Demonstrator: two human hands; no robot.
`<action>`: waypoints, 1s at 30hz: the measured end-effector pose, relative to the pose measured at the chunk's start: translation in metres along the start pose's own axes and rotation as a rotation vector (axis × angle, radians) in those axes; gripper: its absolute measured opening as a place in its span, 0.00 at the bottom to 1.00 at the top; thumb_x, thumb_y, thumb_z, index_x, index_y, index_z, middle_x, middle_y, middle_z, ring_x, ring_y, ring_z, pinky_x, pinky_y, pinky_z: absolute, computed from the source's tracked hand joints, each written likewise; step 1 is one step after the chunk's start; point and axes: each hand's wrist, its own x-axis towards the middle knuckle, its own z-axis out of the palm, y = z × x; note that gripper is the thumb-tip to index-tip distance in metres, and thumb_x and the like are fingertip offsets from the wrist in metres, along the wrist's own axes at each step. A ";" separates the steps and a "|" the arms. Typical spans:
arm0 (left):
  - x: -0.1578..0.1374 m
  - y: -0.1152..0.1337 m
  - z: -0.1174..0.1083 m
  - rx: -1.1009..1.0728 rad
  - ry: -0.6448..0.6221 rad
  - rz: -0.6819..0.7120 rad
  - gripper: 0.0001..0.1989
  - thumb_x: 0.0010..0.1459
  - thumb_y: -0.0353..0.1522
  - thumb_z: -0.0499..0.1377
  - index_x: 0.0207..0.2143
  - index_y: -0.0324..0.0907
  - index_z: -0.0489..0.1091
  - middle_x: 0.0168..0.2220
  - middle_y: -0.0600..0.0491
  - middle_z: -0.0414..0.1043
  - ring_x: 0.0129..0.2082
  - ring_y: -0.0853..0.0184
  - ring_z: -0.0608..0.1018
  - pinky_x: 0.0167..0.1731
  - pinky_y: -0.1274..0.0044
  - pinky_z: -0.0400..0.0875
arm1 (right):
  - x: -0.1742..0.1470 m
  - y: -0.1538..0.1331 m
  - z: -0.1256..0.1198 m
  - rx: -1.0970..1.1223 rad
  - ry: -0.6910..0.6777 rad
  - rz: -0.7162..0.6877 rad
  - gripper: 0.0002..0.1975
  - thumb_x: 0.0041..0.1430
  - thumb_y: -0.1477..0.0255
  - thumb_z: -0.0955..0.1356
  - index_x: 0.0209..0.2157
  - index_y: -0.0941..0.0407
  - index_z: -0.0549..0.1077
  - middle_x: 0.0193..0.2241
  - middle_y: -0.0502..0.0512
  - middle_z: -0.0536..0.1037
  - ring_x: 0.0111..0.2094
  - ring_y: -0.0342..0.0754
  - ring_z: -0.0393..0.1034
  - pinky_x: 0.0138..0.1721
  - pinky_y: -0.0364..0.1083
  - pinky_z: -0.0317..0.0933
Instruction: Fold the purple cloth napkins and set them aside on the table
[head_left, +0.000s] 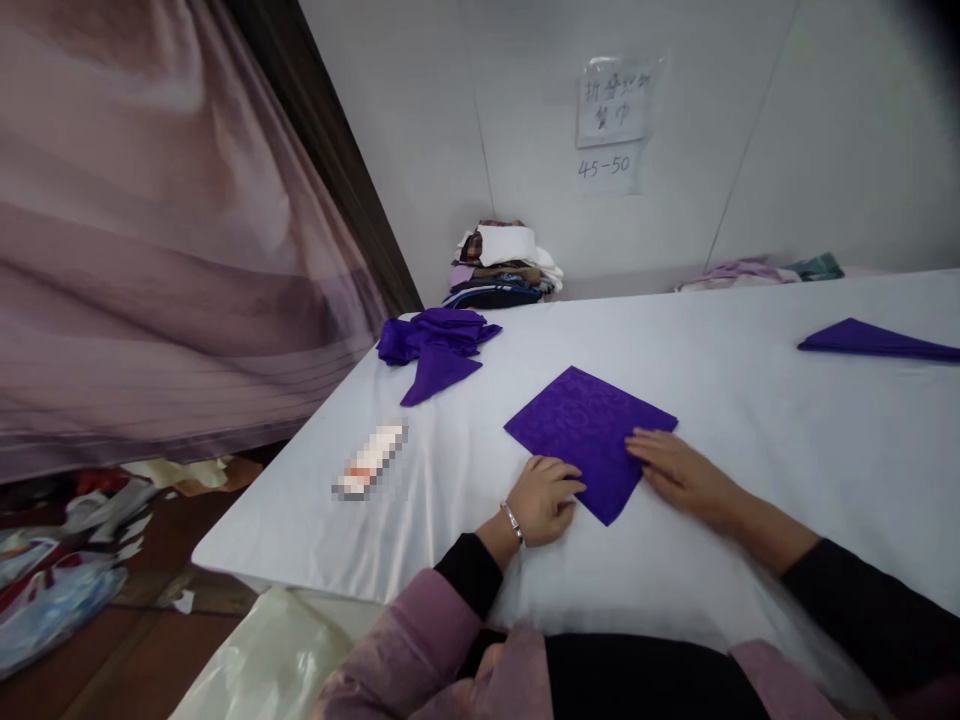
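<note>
One square of purple cloth (574, 415), with a faint swirling pattern, lies flat at the middle of the frame, its corners making a diamond. Above and left of it sits one crumpled heap of purple cloths (442, 345); how many are in it is hard to tell. One more folded purple cloth (874, 338) lies at the right edge, cut off by the frame. All three rest on one white table (300, 530). Two papers (611, 105) are on the wall at the top, the lower reading 45-50, the upper partly blurred. The left hand (544, 498), one bracelet (513, 522) at its wrist, comes up from the bottom, palm down, fingers loosely bent over the square's lower left edge; whether its thumb pinches the cloth cannot be told. The right hand (671, 470) reaches in from the lower right, fingers straight and close together, spread flat on the square's right-hand edge rather than gripping. The hands cover bits of both lower edges. A long item (371, 460) left of centre is pixelated past recognition. One stack of clothes (506, 265) stands at upper centre, its lower part hidden behind the table.
</note>
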 end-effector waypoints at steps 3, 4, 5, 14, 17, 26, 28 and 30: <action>0.002 -0.002 -0.002 -0.022 -0.049 -0.002 0.16 0.49 0.30 0.60 0.43 0.46 0.71 0.47 0.53 0.72 0.45 0.63 0.71 0.47 0.66 0.60 | -0.008 -0.018 0.003 0.082 -0.114 -0.090 0.20 0.59 0.74 0.61 0.53 0.49 0.69 0.54 0.55 0.69 0.57 0.53 0.59 0.56 0.59 0.54; 0.003 -0.003 -0.002 -0.018 -0.064 0.001 0.15 0.51 0.32 0.60 0.43 0.46 0.71 0.46 0.53 0.72 0.45 0.63 0.71 0.47 0.67 0.61 | -0.009 -0.021 0.004 0.091 -0.122 -0.087 0.20 0.59 0.74 0.61 0.53 0.49 0.69 0.55 0.56 0.68 0.57 0.54 0.58 0.56 0.59 0.54; 0.004 -0.004 -0.002 -0.009 -0.079 0.009 0.13 0.53 0.33 0.60 0.43 0.46 0.71 0.46 0.53 0.72 0.45 0.63 0.71 0.46 0.68 0.61 | -0.011 -0.023 0.005 0.099 -0.121 -0.079 0.21 0.59 0.74 0.61 0.53 0.50 0.69 0.56 0.56 0.67 0.58 0.54 0.58 0.56 0.60 0.54; 0.014 -0.008 0.012 0.067 -0.077 -0.010 0.08 0.60 0.32 0.53 0.34 0.43 0.72 0.40 0.52 0.74 0.40 0.65 0.72 0.41 0.71 0.63 | -0.010 -0.019 0.002 0.114 -0.193 -0.065 0.23 0.57 0.71 0.63 0.55 0.50 0.66 0.57 0.57 0.65 0.59 0.58 0.55 0.56 0.62 0.52; 0.017 -0.007 0.015 -0.069 0.000 -0.073 0.06 0.59 0.31 0.54 0.32 0.42 0.70 0.38 0.52 0.74 0.38 0.66 0.72 0.41 0.72 0.64 | -0.006 -0.023 0.002 0.114 -0.220 -0.033 0.25 0.58 0.66 0.64 0.58 0.50 0.63 0.57 0.58 0.66 0.58 0.58 0.56 0.57 0.62 0.51; 0.015 0.012 0.004 -0.508 0.018 -0.294 0.08 0.58 0.34 0.53 0.31 0.40 0.68 0.33 0.53 0.73 0.35 0.68 0.74 0.37 0.77 0.67 | 0.010 -0.044 -0.008 0.408 -0.134 0.327 0.16 0.60 0.64 0.60 0.45 0.53 0.72 0.41 0.56 0.77 0.42 0.53 0.71 0.43 0.52 0.64; 0.012 0.013 -0.005 -0.546 -0.061 -0.337 0.11 0.59 0.38 0.53 0.33 0.40 0.69 0.31 0.55 0.73 0.32 0.69 0.74 0.33 0.78 0.67 | 0.011 -0.049 -0.017 0.528 -0.213 0.371 0.14 0.60 0.62 0.61 0.40 0.52 0.74 0.36 0.53 0.77 0.37 0.50 0.71 0.39 0.49 0.65; 0.011 0.012 -0.014 -0.560 -0.106 -0.343 0.14 0.59 0.41 0.52 0.38 0.41 0.70 0.34 0.54 0.74 0.33 0.68 0.75 0.35 0.78 0.67 | 0.013 -0.050 -0.024 0.617 -0.267 0.412 0.13 0.59 0.61 0.62 0.37 0.52 0.74 0.33 0.52 0.77 0.35 0.49 0.70 0.37 0.47 0.64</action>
